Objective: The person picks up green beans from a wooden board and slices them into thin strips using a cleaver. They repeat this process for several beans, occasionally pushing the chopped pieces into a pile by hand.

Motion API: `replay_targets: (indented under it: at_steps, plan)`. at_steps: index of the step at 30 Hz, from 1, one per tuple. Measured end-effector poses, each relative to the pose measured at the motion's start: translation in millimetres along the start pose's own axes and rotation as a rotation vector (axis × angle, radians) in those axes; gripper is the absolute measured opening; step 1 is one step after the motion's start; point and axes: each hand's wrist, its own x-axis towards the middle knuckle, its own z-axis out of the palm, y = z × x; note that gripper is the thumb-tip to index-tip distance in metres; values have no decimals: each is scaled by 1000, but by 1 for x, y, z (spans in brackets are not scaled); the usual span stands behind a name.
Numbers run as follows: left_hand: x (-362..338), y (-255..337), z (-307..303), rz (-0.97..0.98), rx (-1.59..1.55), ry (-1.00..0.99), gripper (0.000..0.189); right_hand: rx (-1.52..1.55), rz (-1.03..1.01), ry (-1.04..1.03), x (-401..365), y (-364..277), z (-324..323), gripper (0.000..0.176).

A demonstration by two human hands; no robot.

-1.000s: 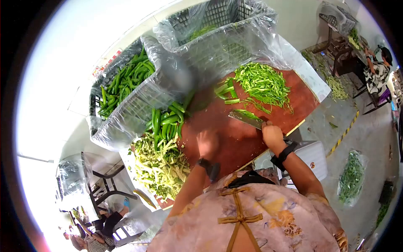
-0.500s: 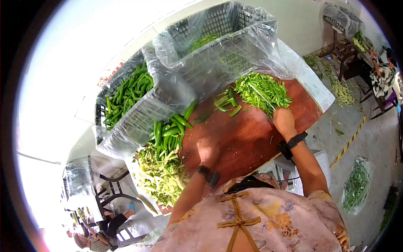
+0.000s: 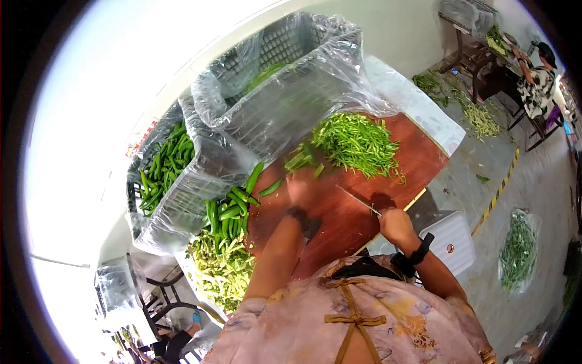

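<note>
Two hands, the left hand [image 3: 302, 189] and the right hand [image 3: 397, 227], are reaching well apart over a red board [image 3: 330, 227] on the bench [image 3: 418, 102]. The right is clamping round the handle of a knife [image 3: 359, 201], whose blade is pointing far and left, showing almost edge-on. The left is blurring just near of some pepper pieces [image 3: 300, 159]; whether its fingers are gripping any, I cannot tell. Right of these, shreds [image 3: 357, 142] are lying heaped at the far side of the board. Whole peppers [image 3: 227, 215] are lying at the left, with pale scraps [image 3: 221, 270] piling nearer. Beyond, a left basket [image 3: 188, 197] and a far basket [image 3: 297, 103] are standing in clear plastic.

The pieces are looking light, firm and smooth, probably slippery where cut, so flat fingertips on their long sides would likely be serving best, well clear of the edge. The knife is seeming stiff and thin, best taken by the handle alone.
</note>
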Motion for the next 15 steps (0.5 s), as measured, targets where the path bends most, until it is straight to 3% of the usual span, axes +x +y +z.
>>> replay_targets:
  at_steps: [7, 9, 10, 12, 13, 15]
  plan:
    - [5, -16, 22, -102, 112, -127, 27, 26, 40, -48, -1, 3, -7, 20]
    - [0, -18, 11, -37, -233, -56, 25, -20, -28, -29, 3, 5, -4, 21]
    - [3, -12, -4, -46, -224, -53, 25, -17, -40, -32, 6, 6, -4, 21]
    - [11, 3, -34, -142, -236, -463, 31, 38, -42, 4, 10, 5, -5, 21]
    - [9, -2, -35, -152, -231, -461, 31, 40, -52, 0, 12, 6, -5, 21]
    - [8, -6, -41, 314, -319, -146, 37, 30, -38, 37, 16, 5, -5, 22]
